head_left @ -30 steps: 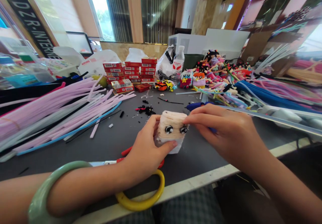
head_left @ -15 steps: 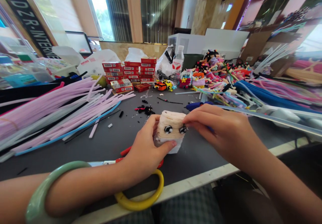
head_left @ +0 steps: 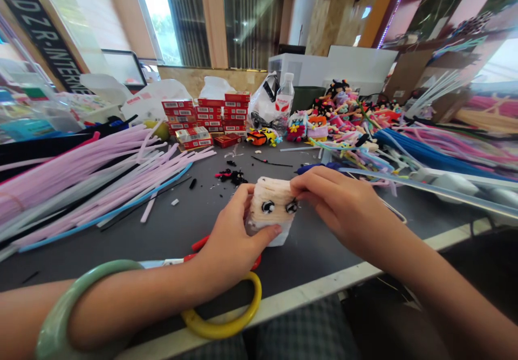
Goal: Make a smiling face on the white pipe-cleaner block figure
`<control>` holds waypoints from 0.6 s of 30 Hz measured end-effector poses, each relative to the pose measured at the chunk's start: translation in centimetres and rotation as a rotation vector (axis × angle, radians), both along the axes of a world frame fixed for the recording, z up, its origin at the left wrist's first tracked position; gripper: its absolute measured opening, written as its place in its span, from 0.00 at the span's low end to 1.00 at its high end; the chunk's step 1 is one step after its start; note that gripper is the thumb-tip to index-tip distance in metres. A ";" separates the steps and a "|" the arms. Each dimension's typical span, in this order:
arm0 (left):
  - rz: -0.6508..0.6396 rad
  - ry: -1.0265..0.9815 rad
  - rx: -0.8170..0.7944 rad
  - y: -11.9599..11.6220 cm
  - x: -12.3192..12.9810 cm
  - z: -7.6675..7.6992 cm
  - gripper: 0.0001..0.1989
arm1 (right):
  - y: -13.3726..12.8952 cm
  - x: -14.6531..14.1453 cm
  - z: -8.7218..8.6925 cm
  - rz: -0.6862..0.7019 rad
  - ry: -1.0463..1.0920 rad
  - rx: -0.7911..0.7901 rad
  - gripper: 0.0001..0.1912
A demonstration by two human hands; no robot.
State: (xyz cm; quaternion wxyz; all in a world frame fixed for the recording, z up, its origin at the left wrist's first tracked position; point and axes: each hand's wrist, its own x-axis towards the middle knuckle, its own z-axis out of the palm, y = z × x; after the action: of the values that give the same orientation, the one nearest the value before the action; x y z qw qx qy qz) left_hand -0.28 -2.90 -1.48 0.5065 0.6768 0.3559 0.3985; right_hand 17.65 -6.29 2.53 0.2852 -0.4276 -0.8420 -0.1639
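Note:
A cream and white fuzzy block (head_left: 275, 194) with two black-and-white eyes stands over the grey table. My left hand (head_left: 237, 236) is wrapped round its left side, thumb across the lower front. At the block's upper right edge, beside the right eye, the fingertips of my right hand (head_left: 329, 195) are pinched together; whatever they hold is too small to make out. Scissors with red handles (head_left: 201, 243) lie partly hidden under my left forearm. A yellow ring-shaped handle (head_left: 226, 327) shows below that wrist.
Pink and white pipe cleaners (head_left: 81, 182) spread across the left. Red boxes (head_left: 210, 113) and a bottle (head_left: 285, 98) stand at the back. Small dolls (head_left: 343, 111) pile up at the back right. A blue tool (head_left: 319, 168) lies behind my right hand. Black scraps (head_left: 234, 176) lie beyond the block.
The view has shifted slightly. Both hands keep nearly the same hold on the block, with the right fingertips still at its upper right edge.

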 end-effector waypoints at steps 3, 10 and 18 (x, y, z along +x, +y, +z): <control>-0.008 -0.010 -0.007 0.0 0.0 -0.1 0.20 | 0.0 0.1 0.2 0.019 0.008 -0.019 0.12; -0.004 -0.012 -0.017 -0.2 0.0 -0.1 0.20 | 0.1 0.1 0.4 0.048 0.006 -0.028 0.15; -0.001 -0.010 -0.005 0.0 0.0 -0.2 0.20 | 0.3 0.0 0.7 0.076 -0.029 -0.034 0.20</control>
State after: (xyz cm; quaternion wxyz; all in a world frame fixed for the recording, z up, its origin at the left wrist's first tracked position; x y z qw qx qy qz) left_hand -0.26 -2.93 -1.68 0.5103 0.6737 0.3541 0.4004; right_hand 17.69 -6.01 3.24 0.2718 -0.3976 -0.8644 -0.1446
